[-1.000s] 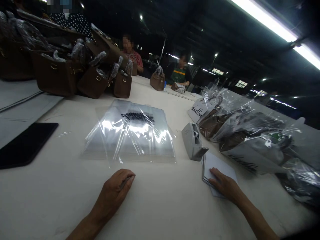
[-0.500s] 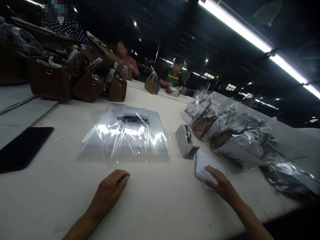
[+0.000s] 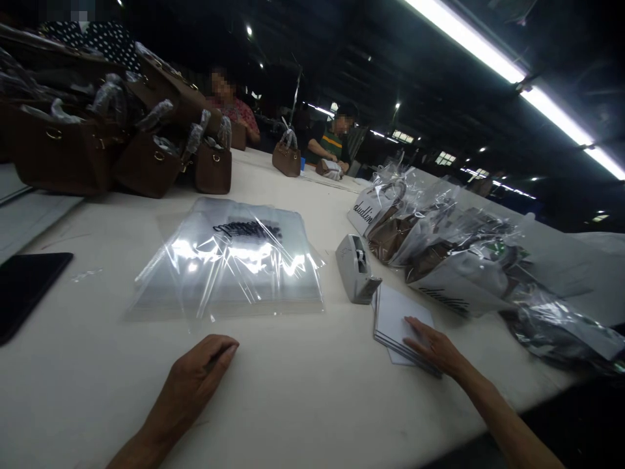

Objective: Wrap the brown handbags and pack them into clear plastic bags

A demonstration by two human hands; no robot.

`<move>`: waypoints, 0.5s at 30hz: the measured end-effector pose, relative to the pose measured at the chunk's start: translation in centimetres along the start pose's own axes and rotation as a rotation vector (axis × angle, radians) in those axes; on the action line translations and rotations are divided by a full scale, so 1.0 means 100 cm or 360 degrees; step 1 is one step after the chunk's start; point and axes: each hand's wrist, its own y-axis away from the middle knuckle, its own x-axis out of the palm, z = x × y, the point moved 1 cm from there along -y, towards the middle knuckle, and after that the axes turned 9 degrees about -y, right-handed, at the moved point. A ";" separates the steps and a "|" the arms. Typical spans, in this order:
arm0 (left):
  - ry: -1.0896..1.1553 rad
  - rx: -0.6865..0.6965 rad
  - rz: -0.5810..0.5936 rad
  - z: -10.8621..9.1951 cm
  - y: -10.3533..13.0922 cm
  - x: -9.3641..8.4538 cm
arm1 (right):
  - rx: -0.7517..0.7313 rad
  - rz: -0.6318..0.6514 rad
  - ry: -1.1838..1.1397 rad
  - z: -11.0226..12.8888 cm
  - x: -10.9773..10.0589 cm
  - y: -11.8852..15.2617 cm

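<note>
Two bare forearms extend over a white worktable [image 3: 303,404], no sleeves, gloves, watch or rings visible on either. The left hand [image 3: 195,374] and the right hand [image 3: 434,348] show short, unpainted nails; both wrists are uncovered.

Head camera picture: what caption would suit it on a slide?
Right hand rests on a stack of white cards beside a tape dispenser; left hand lies near clear plastic bags.

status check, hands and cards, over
Left hand flat on table, empty. Right hand on stack of white cards. Tape dispenser just beyond cards.
</note>
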 end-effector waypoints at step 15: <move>0.0046 0.0017 0.0009 -0.002 0.002 -0.002 | -0.0267 -0.0269 0.0171 0.056 -0.006 0.002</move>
